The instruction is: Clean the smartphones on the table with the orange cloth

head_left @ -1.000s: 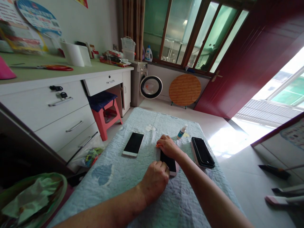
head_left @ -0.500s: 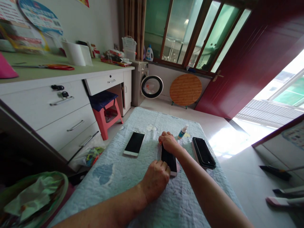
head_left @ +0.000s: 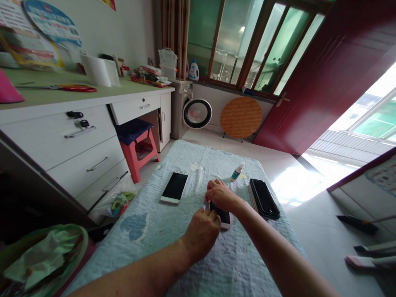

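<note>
View from a head-worn camera, looking down at a table covered with a pale blue quilt (head_left: 185, 264) in a bright room. Both of the person's bare forearms reach in from the bottom edge and meet over a dark-screened phone (head_left: 224, 217) lying face up near the middle of the quilt. The left hand (head_left: 202, 232) is curled almost into a fist, with its fingertips clasping the phone's near left edge. The right hand (head_left: 220, 194) lies over the phone's far end with bent fingers. Whether it grips the phone or only presses on it cannot be told, and most of the screen is hidden beneath it.

To the left, well apart, a white phone (head_left: 174, 187) lies face up with no hand on it. To the right, near the right forearm, sits a stack (head_left: 264, 199) of dark phones (how many cannot be told). A small bottle (head_left: 237, 171) lies just beyond the hands.

The work on the middle phone looks to be under way rather than finished, since both hands are on it. The white phone and the stack appear to be waiting.
</note>
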The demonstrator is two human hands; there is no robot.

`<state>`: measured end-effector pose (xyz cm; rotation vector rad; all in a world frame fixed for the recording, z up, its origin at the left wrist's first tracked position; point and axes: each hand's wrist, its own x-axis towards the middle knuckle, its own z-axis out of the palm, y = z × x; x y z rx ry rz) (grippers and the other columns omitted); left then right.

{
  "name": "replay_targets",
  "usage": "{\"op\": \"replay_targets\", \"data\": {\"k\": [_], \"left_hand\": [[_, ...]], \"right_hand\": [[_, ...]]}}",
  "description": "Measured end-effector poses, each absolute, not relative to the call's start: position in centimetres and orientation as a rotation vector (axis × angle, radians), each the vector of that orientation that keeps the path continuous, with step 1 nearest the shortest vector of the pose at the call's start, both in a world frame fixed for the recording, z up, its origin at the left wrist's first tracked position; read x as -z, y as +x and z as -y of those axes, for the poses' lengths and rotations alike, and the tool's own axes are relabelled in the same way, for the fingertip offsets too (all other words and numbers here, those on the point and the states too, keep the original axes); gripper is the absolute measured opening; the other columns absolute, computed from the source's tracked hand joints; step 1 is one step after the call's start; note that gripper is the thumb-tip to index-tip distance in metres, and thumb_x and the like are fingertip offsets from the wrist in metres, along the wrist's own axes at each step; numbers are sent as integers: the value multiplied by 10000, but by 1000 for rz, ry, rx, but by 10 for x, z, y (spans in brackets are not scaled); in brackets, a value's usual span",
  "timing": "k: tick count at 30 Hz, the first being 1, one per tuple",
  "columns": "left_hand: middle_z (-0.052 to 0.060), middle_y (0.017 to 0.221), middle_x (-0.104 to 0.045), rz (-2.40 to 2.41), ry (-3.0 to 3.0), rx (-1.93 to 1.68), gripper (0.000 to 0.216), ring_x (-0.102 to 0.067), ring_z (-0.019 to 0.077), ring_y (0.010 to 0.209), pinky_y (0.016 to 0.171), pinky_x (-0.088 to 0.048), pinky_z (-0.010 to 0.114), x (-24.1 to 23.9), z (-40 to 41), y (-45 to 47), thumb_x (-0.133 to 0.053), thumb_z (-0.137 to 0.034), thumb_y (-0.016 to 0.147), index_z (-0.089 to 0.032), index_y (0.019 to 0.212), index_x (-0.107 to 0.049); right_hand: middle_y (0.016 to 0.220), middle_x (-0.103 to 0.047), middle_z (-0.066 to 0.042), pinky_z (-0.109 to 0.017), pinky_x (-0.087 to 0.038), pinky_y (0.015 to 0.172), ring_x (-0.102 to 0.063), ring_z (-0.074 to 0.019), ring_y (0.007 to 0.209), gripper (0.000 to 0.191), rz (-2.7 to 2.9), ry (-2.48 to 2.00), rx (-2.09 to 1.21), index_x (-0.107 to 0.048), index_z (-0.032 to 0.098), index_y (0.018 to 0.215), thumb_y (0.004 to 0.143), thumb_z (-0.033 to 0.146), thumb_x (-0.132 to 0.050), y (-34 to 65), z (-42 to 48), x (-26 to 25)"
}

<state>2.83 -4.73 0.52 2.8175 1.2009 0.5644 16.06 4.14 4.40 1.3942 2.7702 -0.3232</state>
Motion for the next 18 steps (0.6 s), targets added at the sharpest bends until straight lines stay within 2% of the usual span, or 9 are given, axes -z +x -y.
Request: {"op": "replay_targets", "data": {"k": [8, 13, 18], "left_hand": [[105, 877, -687, -1196, 2821, -695, 88, -636, 248, 825, 743, -522, 384, 1, 47, 31, -586, -80, 810, -103, 857, -656], [105, 853, -675, -1176, 2836, -605, 91, -635, 251, 829, 743, -514, 395, -1, 47, 30, -560, -79, 819, -104, 869, -632], [89, 834, -652, -1171, 2823, -534, 70, -624, 243, 777, 687, -493, 385, -7, 47, 29, -552, -94, 824, -124, 846, -611]], "right_hand": [[960, -603, -31, -293, -330, 888, -437, -167, 913, 156, -2809, 1109, 529, -738, 236, 820, 823, 154, -605, 159, -25, -56], [1016, -578, -44, -288, -342, 799, -420, -194, 927, 128, -2782, 1244, 432, -746, 267, 798, 805, 185, -648, 159, -36, -51], [1020, -557, -62, -291, -340, 776, -424, -195, 914, 169, -2750, 1408, 357, -747, 264, 830, 860, 214, -588, 162, -58, -43]]}}
